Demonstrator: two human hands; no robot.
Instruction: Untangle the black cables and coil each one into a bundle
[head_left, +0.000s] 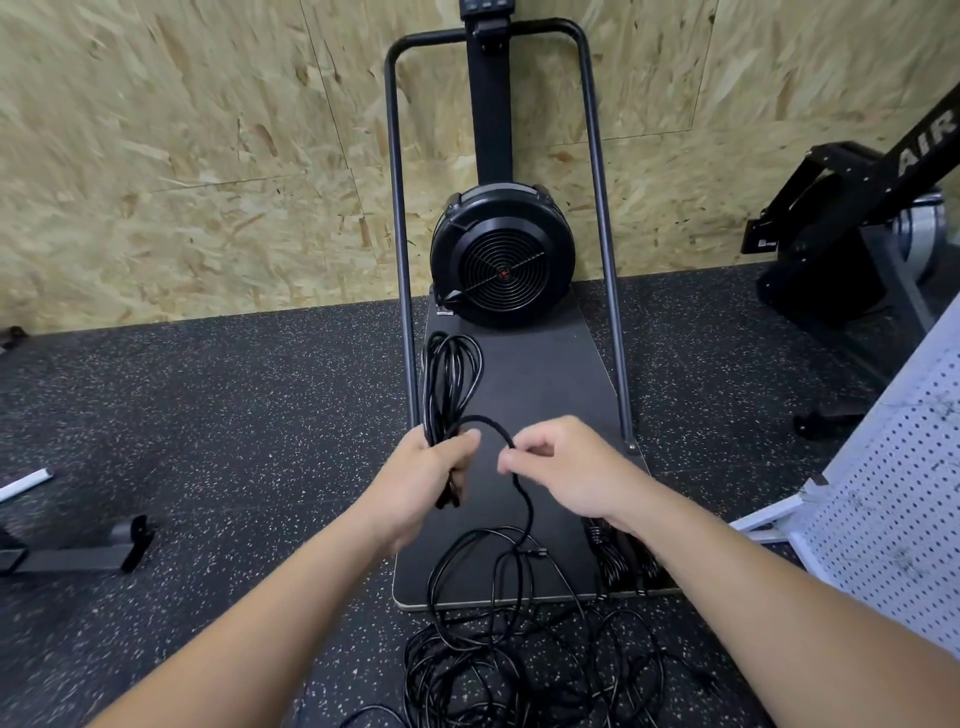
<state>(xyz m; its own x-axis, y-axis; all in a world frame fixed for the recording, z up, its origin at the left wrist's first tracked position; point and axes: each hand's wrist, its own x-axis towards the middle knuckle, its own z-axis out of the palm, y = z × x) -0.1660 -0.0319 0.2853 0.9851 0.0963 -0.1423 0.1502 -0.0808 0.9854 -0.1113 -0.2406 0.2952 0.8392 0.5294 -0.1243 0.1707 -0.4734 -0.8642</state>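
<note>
1. Partly done: long loops of one black cable (451, 379) bunched in the left hand (423, 475), grip curled tight round them
2. Right hand (558, 470) pinching the loose strand (511, 452) of that cable, ready to lay on one more loop
3. Rest of that strand hanging down to the floor
4. Looks like one finished bundle (621, 558) on the black board (545, 384), half hidden under the right arm
5. Still to do: a big messy pile of cables (519, 670) on the floor, near the board's front edge, all knotted up
</note>
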